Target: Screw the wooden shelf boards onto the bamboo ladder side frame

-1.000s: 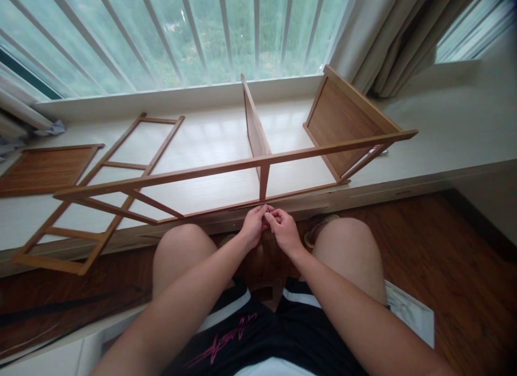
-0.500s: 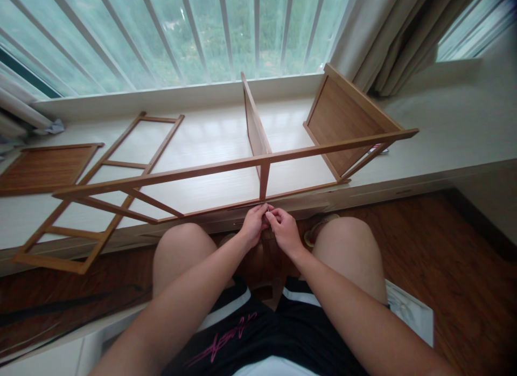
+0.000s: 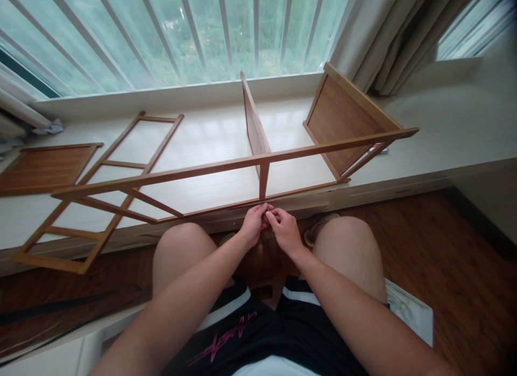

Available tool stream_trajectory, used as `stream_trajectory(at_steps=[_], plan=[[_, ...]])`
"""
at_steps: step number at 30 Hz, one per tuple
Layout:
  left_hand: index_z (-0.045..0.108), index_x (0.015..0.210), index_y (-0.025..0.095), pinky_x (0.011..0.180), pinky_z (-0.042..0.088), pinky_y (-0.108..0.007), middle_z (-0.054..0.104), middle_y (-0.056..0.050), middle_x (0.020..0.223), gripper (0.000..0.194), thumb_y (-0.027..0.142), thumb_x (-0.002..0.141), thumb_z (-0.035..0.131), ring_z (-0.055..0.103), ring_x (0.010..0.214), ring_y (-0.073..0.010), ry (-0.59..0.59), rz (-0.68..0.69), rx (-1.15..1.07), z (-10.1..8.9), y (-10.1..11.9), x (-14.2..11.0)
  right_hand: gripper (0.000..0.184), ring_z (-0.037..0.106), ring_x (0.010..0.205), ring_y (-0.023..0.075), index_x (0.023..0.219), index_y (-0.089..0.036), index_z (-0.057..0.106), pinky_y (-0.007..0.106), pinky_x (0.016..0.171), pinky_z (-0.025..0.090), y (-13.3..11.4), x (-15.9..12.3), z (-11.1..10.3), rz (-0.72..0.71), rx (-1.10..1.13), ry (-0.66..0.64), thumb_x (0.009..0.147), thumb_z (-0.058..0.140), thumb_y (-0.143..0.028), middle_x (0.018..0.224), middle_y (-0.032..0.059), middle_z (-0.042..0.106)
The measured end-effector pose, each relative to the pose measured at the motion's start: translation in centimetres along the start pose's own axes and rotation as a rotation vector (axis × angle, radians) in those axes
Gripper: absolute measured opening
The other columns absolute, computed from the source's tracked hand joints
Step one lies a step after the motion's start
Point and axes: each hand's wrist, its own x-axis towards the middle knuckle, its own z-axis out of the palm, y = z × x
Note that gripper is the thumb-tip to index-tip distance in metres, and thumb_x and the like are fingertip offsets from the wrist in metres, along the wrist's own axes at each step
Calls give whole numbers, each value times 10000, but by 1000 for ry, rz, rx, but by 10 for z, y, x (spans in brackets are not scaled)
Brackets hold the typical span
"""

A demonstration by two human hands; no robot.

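Both my hands meet at the near lower rail of a wooden shelf frame (image 3: pixel 194 169), just below its middle crosspiece. My left hand (image 3: pixel 255 221) is closed, with its fingertips by the rail's underside. Close against it, my right hand (image 3: pixel 284 225) pinches with thumb and forefinger. Whatever small thing lies between the fingertips is too small to name. The frame stands on its long side, with a middle wooden panel (image 3: pixel 255 115) and an end panel (image 3: pixel 347 120) joined to it.
On the white window ledge (image 3: pixel 283 174) at the left lie a ladder-like wooden frame (image 3: pixel 105 206), jutting past the edge, and a wooden panel (image 3: pixel 44 166). Window bars (image 3: pixel 226 31) stand behind and a curtain (image 3: pixel 379 31) hangs at right. A white item (image 3: pixel 412 314) is beside my right thigh.
Almost nothing differs. My hands stay together at the same spot under the rail, and the shelf frame stands as before.
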Motion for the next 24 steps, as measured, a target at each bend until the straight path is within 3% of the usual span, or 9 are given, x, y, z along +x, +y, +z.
stream_trajectory(at_steps=[24], plan=[[664,803,130,462,325,-170,532,22,607,329,427,699,760,462,510,-59,39,-9,5,0,-1,0,317,566,602,165,825,-214,666,252,585,343,2,2,-2,-72,-192,10,944,428,-387,679,37,661]])
